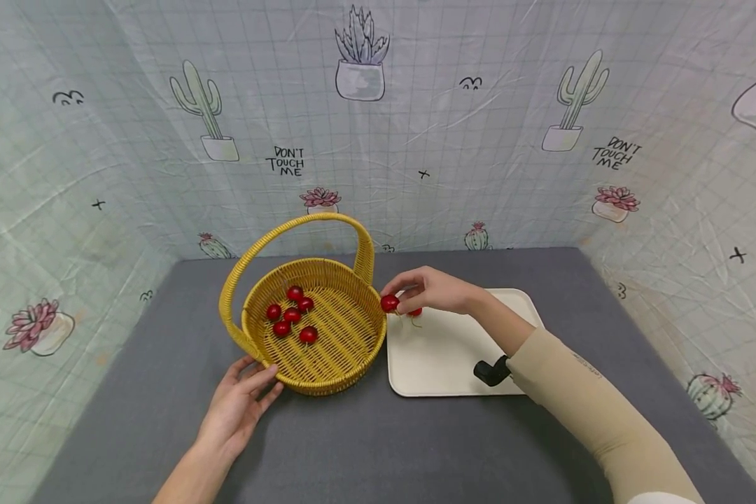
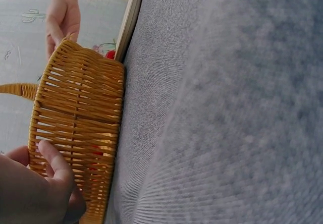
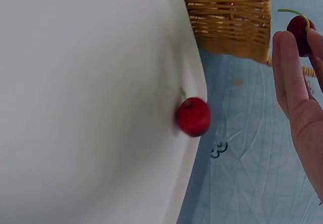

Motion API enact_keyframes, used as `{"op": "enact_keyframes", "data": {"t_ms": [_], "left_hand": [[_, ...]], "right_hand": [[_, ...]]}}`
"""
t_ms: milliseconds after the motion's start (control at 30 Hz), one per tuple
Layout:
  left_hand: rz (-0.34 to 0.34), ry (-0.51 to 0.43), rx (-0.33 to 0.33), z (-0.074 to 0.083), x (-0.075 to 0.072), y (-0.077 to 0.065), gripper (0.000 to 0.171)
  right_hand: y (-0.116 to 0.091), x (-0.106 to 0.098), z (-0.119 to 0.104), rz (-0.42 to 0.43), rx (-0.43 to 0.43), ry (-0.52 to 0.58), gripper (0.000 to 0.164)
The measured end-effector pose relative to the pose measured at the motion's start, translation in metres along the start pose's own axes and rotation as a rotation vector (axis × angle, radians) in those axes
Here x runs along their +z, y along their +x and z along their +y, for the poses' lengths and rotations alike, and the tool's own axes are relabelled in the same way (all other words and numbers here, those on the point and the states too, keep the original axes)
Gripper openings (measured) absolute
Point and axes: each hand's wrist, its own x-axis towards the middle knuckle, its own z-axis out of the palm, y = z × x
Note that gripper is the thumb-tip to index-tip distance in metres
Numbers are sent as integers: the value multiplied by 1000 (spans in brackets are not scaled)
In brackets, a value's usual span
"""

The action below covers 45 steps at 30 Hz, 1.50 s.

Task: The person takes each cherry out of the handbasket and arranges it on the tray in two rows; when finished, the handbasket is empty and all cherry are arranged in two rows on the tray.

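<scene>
My right hand [image 1: 437,288] pinches a dark red cherry [image 1: 389,303] by the basket's right rim, above the tray's left edge. In the right wrist view, the held cherry [image 3: 299,35] shows a curved green stem between fingers and thumb. Another cherry [image 3: 193,116] lies at the edge of the white tray [image 1: 428,371], partly hidden behind the hand in the head view. My left hand [image 1: 239,409] holds the near left side of the yellow wicker basket [image 1: 346,381], its fingers at rim and outer wall. Inside the basket, several cherries [image 1: 292,316] sit toward the left.
The basket's tall arched handle [image 1: 296,222] rises above its opening. Tray and basket stand side by side on a grey cloth [image 1: 378,448]. Patterned fabric [image 1: 416,126] hangs behind and on both sides. A black object [image 1: 491,371] shows at the right wrist.
</scene>
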Motion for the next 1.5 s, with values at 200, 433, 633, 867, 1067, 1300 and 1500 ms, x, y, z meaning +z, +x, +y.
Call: {"op": "enact_keyframes", "data": {"t_ms": [200,433,633,867,1067,1300,1500], "left_hand": [[-6,-2,6,0,0,1,46],[-6,2,0,0,1,0,46],[1,-5,-9,2,3,0,49],[4,-5,-11,2,3,0,47],[5,-4,-8,0,1,1,50],[7,-12,-6,-1,1,1,49],[3,-4,-2,-1,1,1,48]], "right_hand": [[-18,-10,13,72,8,18,37],[-33,-20,27,144,63,-17,36],[-44,-27,42,243,122,-27,36],[-50,-32,51,302,159,-50,39],[-51,-35,58,343,200,-46,39],[-46,-35,67,410,215,-70,37],[-45,-30,69,419,235,-93,38]]}}
